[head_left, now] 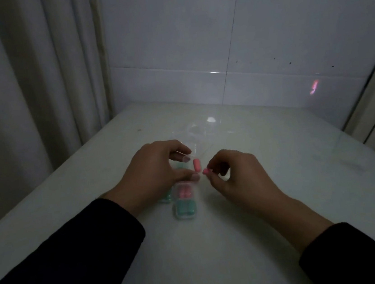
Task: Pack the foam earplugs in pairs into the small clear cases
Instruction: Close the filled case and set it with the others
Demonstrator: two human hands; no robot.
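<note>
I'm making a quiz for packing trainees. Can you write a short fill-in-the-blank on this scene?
1. The right hand pinches a ____ earplug.
2. The left hand holds a small clear ____.
3. The filled case nearest the camera holds ____ earplugs.
4. Both sleeves are ____.

Missing words: pink; case; green; black

Left hand [155,169] and right hand [235,173] pinching, fingers curled.
</note>
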